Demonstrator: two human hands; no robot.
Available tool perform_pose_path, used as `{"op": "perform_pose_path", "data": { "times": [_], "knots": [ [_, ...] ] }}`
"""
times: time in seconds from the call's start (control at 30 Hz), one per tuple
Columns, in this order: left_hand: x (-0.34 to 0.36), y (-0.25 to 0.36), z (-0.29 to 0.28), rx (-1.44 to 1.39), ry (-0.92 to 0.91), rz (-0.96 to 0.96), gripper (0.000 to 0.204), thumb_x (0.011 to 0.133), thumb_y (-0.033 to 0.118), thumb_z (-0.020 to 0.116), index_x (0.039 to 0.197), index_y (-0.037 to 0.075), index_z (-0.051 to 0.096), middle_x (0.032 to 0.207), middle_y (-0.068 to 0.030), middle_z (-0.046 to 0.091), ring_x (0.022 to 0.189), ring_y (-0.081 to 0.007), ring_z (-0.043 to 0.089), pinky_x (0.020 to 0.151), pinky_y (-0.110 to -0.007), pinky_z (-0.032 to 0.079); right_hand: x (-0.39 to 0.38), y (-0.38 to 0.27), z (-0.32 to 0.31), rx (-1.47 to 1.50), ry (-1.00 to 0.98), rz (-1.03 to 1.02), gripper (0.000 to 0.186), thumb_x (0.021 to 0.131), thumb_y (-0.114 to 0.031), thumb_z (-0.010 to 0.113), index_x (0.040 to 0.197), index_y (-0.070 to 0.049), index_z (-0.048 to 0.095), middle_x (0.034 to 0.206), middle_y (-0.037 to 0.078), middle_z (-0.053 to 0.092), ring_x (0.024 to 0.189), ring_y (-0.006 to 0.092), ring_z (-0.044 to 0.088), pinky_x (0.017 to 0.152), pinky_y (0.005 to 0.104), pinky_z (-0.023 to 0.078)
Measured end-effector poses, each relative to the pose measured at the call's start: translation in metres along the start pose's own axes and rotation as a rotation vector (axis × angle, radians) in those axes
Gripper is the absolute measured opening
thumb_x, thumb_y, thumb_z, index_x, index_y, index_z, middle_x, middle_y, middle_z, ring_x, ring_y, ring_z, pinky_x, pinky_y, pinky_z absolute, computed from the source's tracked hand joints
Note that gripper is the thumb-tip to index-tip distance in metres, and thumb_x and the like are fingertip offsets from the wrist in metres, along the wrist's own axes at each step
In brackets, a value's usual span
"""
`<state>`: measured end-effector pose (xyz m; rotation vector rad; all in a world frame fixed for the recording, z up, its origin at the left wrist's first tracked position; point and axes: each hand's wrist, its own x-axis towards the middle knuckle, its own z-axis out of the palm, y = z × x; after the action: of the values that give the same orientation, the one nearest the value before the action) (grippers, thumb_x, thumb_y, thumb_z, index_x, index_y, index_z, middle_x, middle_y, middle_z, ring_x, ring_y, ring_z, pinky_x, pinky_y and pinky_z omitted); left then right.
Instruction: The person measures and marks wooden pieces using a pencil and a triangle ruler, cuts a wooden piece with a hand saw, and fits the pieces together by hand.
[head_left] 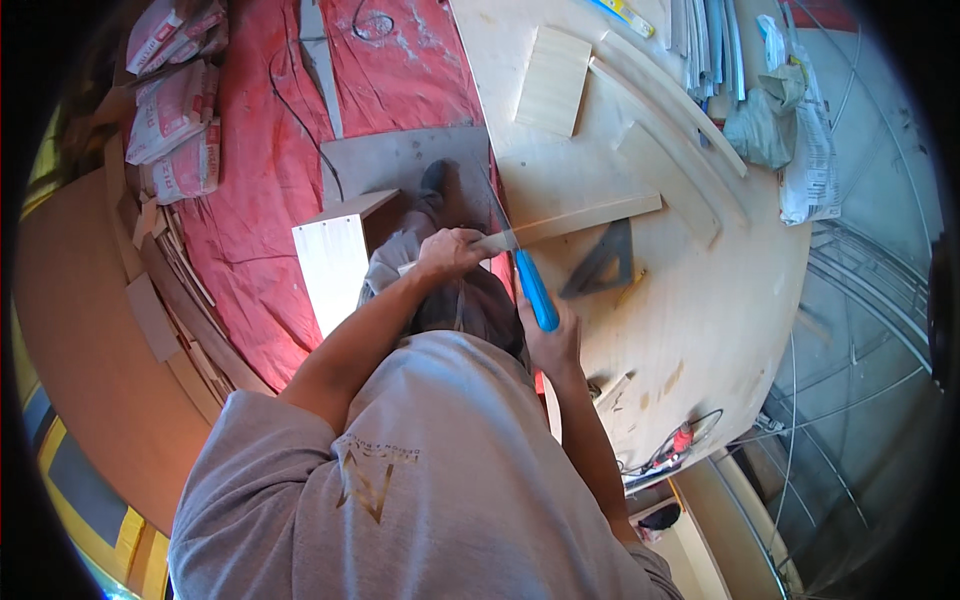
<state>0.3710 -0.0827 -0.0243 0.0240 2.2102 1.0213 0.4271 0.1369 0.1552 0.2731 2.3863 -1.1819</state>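
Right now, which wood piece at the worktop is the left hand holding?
The straight narrow strip, crossed by the blue-handled saw; the curved strips and the rectangular panel lie untouched.

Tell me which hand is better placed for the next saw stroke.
Probably the right hand: it grips the blue-handled saw, while the left hand is at the near end of the wooden strip.
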Motion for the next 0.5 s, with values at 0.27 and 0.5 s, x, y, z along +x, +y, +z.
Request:
{"op": "perform_pose_path", "data": {
  "times": [0.27, 0.5],
  "knots": [
    [-0.013, 0.028, -0.029, -0.059, -0.069, -0.185, 0.054, 0.092, 0.067, 0.066, 0.123, 0.025, 0.079, 0.108, -0.0132, 0.079, 0.106, -0.0361, 0.074, 0.093, -0.049, 0.057, -0.123, -0.041, -0.083, 0.043, 0.015, 0.158, 0.023, 0.095, -0.016, 0.079, 0.08, -0.002, 0.068, 0.062, 0.006, 0.066, 0.055, 0.0123, 0.065, 0.053, 0.0305, 0.05],
    [-0.008, 0.025, -0.022, -0.054, -0.029, -0.132, 0.053, 0.092, 0.065, 0.067, 0.119, 0.021, 0.079, 0.101, -0.0154, 0.079, 0.101, -0.0374, 0.075, 0.087, -0.048, 0.058, -0.099, 0.004, -0.056, -0.144, 0.033, 0.012, 0.029, 0.096, -0.018, 0.076, 0.074, -0.003, 0.066, 0.059, 0.013, 0.063, 0.052, 0.0233, 0.066, 0.051, 0.039, 0.047]
  ]
}}
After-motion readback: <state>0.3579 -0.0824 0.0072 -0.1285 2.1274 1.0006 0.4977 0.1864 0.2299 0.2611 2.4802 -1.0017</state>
